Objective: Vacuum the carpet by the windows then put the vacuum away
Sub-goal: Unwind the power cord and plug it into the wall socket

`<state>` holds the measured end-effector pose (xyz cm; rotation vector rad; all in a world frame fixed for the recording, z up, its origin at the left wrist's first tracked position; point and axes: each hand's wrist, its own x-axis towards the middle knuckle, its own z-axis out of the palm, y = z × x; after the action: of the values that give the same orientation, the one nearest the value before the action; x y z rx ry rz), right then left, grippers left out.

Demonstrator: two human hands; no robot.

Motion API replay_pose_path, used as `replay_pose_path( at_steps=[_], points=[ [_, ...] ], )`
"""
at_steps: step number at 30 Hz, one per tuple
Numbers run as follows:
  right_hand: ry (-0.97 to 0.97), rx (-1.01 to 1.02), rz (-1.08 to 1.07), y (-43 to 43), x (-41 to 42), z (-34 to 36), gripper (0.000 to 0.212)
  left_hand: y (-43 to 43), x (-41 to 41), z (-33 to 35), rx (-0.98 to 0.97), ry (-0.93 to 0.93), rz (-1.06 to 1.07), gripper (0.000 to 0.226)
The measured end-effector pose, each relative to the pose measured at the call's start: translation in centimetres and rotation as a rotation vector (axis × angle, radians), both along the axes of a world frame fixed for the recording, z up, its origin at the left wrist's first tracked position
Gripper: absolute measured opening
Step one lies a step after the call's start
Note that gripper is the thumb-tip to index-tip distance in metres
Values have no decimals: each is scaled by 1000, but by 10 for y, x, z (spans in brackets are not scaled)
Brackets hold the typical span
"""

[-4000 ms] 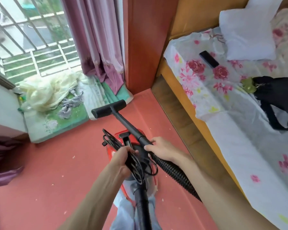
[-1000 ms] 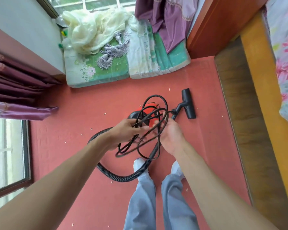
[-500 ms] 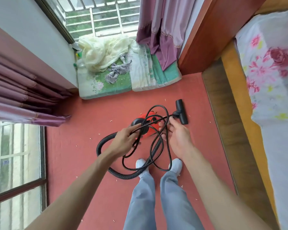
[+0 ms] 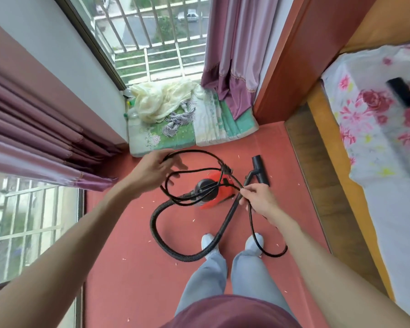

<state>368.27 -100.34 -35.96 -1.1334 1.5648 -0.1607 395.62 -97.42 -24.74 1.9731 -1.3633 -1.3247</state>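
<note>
A small red and black vacuum [image 4: 217, 194] sits on the red carpet [image 4: 133, 275] in front of my feet. Its ribbed black hose [image 4: 161, 242] loops left and round to a wand ending in the floor nozzle [image 4: 260, 170]. The thin black power cord [image 4: 197, 152] hangs in loose loops between my hands. My left hand [image 4: 152, 171] holds one loop up at the left, fingers partly extended over it. My right hand [image 4: 258, 200] pinches the cord at the right, beside the wand. Another loop of cord trails to the carpet by my right shoe.
Folded green bedding and a cream cloth [image 4: 161, 100] lie under the barred window [image 4: 152, 39]. Purple curtains [image 4: 232, 55] hang there and at the left. A wooden bed frame [image 4: 329, 147] with a floral sheet borders the right; a dark remote [image 4: 402, 94] lies on it. Small scraps dot the carpet.
My hands have moved apart, spreading the bundled cord into wider loops. My left hand went up and left, my right stayed beside the wand. The camera has tilted up toward the window.
</note>
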Motion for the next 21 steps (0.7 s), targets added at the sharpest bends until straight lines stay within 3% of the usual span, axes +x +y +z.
replay_pose_path(
  at_steps=[2, 5, 9, 11, 16, 18, 21],
  points=[
    [84, 42, 36, 1, -7, 6, 19, -4, 0, 22, -86, 22, -75, 28],
    [153, 126, -89, 2, -23, 10, 17, -14, -5, 64, -214, 104, -135, 30],
    [134, 159, -190, -1, -37, 28, 13, -24, -21, 125, -283, 332, -74, 28],
    [64, 151, -196, -5, -38, 47, 12, -28, -35, 149, -341, 336, -104, 28],
    [-298, -124, -142, -15, -31, 123, 29, -33, -82, 185, -393, 301, -146, 29],
    [-586, -197, -184, -14, -32, 165, 33, -29, -104, 190, -355, 264, -188, 30],
    [-1027, -119, -266, -10, -58, 215, 41, -12, -143, 184, -217, 176, -316, 29]
  ],
)
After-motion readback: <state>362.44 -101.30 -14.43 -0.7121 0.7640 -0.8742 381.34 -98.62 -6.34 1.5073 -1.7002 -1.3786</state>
